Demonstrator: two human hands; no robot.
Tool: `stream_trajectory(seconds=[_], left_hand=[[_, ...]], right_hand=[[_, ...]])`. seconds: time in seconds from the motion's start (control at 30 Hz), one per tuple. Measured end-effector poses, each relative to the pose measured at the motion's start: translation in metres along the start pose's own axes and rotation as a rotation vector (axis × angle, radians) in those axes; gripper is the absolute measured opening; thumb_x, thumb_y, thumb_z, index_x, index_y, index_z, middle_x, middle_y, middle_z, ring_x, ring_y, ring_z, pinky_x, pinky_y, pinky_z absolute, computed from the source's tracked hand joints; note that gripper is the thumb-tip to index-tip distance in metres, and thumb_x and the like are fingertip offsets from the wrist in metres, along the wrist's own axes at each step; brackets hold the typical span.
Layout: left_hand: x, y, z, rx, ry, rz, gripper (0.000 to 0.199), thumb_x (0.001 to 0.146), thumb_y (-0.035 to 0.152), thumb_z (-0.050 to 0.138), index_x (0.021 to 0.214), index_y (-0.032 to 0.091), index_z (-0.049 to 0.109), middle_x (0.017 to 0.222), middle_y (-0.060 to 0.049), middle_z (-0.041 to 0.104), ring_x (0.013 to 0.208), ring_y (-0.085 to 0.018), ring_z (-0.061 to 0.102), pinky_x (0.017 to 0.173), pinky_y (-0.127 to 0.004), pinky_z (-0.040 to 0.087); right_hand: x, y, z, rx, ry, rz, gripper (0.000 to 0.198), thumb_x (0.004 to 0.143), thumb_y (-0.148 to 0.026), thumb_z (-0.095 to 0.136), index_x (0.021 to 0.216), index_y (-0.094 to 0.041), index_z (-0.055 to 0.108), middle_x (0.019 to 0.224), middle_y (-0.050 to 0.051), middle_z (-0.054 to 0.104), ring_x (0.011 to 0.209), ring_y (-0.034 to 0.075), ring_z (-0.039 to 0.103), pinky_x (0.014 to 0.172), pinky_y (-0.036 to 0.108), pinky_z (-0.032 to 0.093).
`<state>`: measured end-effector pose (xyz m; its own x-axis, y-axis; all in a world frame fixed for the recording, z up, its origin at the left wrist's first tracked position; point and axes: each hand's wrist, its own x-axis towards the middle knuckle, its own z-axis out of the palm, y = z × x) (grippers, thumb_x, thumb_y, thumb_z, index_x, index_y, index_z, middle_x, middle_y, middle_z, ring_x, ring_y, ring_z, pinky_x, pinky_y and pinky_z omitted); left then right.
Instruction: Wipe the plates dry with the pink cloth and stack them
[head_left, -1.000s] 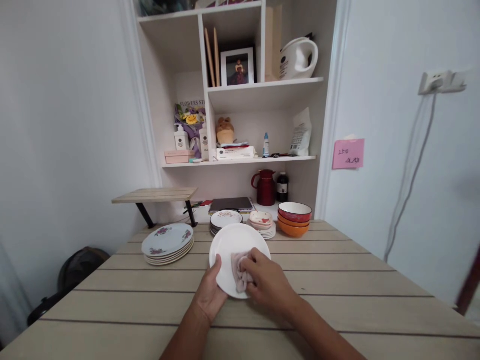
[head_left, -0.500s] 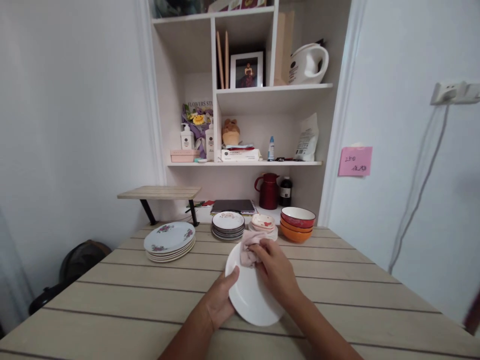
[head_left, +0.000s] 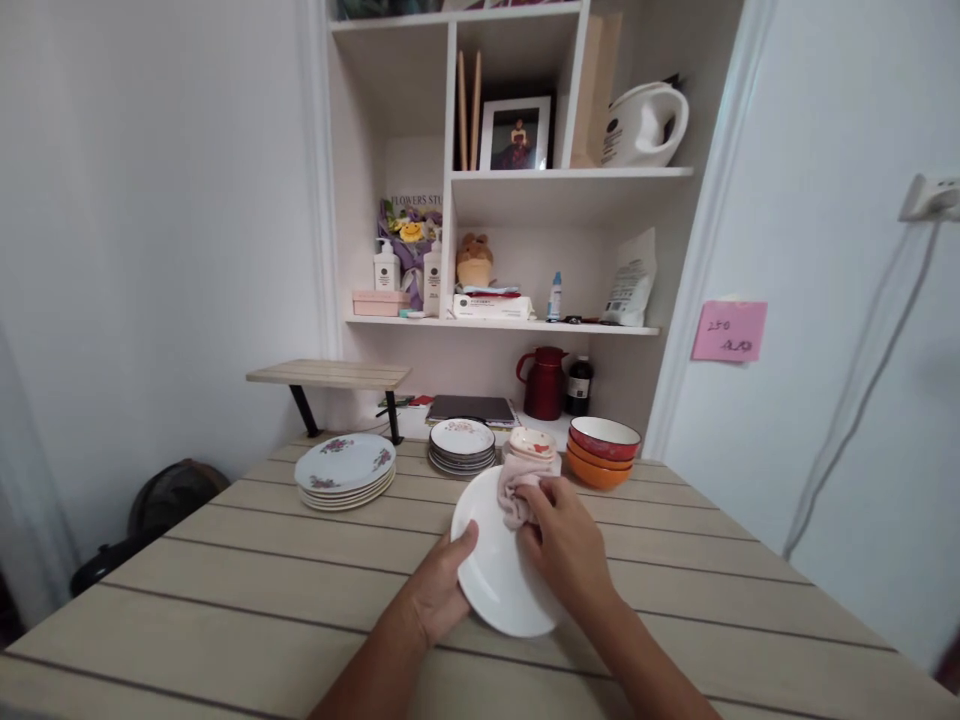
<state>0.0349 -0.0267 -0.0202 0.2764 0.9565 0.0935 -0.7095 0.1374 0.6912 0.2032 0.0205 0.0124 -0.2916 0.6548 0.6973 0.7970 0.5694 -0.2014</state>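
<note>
A plain white plate [head_left: 504,585] is held tilted above the slatted table [head_left: 315,590]. My left hand [head_left: 442,585] grips its left edge, thumb on the upper face and the other fingers out of sight beneath. In my right hand [head_left: 566,540] is a bunched pale pink cloth [head_left: 517,490], pressed to the upper right part of the plate. Just past the plate's far rim stands a stack of small dishes [head_left: 532,443], partly hidden by the cloth and hand.
Flowered oval plates [head_left: 345,465] are stacked at the left, dark-rimmed plates [head_left: 461,440] at the back middle. Red and orange bowls [head_left: 602,455] sit nested at the back right. Behind them are a small raised shelf [head_left: 330,374], a red jug [head_left: 543,385] and a dark bottle [head_left: 578,386].
The view has swung slightly, so the background sits further right. My right hand and the cloth have shifted a little along the plate's upper right; my left hand keeps its grip.
</note>
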Motion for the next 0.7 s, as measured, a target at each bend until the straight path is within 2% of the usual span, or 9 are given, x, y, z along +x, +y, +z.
stream_trajectory(seconds=[0.13, 0.27, 0.37, 0.47, 0.57, 0.7], left_hand=[[0.002, 0.007, -0.005, -0.047, 0.037, 0.075, 0.058, 0.088, 0.034, 0.057, 0.140, 0.011, 0.043, 0.119, -0.018, 0.067, 0.117, -0.030, 0.059, 0.109, -0.047, 0.034], [0.001, 0.018, -0.010, -0.108, 0.063, 0.137, 0.056, 0.091, 0.037, 0.053, 0.140, 0.012, 0.042, 0.122, -0.016, 0.066, 0.119, -0.028, 0.057, 0.110, -0.044, 0.033], [0.001, 0.024, -0.015, -0.133, 0.024, 0.142, 0.052, 0.092, 0.038, 0.051, 0.135, 0.008, 0.048, 0.122, -0.017, 0.065, 0.120, -0.028, 0.056, 0.109, -0.043, 0.035], [0.003, 0.021, -0.018, -0.126, 0.008, 0.088, 0.048, 0.092, 0.038, 0.051, 0.127, 0.006, 0.055, 0.118, -0.017, 0.067, 0.116, -0.028, 0.059, 0.106, -0.041, 0.038], [0.006, 0.010, -0.017, -0.079, 0.044, 0.033, 0.042, 0.090, 0.034, 0.054, 0.123, 0.008, 0.058, 0.112, -0.015, 0.071, 0.108, -0.026, 0.064, 0.102, -0.040, 0.042], [0.009, -0.003, -0.011, -0.027, 0.059, 0.012, 0.038, 0.086, 0.028, 0.061, 0.121, 0.013, 0.060, 0.102, -0.013, 0.074, 0.097, -0.025, 0.069, 0.098, -0.041, 0.045]], right_hand=[[-0.005, -0.011, -0.004, -0.038, -0.124, 0.045, 0.026, 0.077, -0.017, 0.051, 0.101, -0.024, 0.057, 0.104, 0.006, 0.053, 0.085, 0.020, 0.054, 0.058, 0.027, 0.030], [-0.012, -0.029, -0.004, 0.033, -0.278, -0.001, 0.025, 0.073, -0.014, 0.050, 0.096, -0.024, 0.055, 0.103, 0.005, 0.055, 0.084, 0.019, 0.055, 0.056, 0.027, 0.026], [-0.019, -0.043, 0.000, 0.143, -0.340, -0.070, 0.027, 0.073, -0.015, 0.051, 0.097, -0.026, 0.057, 0.103, 0.003, 0.056, 0.083, 0.018, 0.056, 0.060, 0.027, 0.029], [-0.020, -0.048, 0.006, 0.214, -0.335, -0.073, 0.037, 0.076, -0.017, 0.051, 0.109, -0.031, 0.058, 0.109, 0.002, 0.055, 0.087, 0.018, 0.056, 0.064, 0.026, 0.034], [-0.014, -0.041, 0.009, 0.244, -0.323, -0.065, 0.044, 0.076, -0.015, 0.051, 0.116, -0.032, 0.058, 0.110, 0.004, 0.055, 0.091, 0.019, 0.056, 0.074, 0.029, 0.038], [-0.006, -0.025, 0.002, 0.311, -0.326, -0.082, 0.048, 0.074, -0.014, 0.056, 0.119, -0.031, 0.060, 0.109, 0.006, 0.055, 0.102, 0.024, 0.053, 0.089, 0.040, 0.039]])
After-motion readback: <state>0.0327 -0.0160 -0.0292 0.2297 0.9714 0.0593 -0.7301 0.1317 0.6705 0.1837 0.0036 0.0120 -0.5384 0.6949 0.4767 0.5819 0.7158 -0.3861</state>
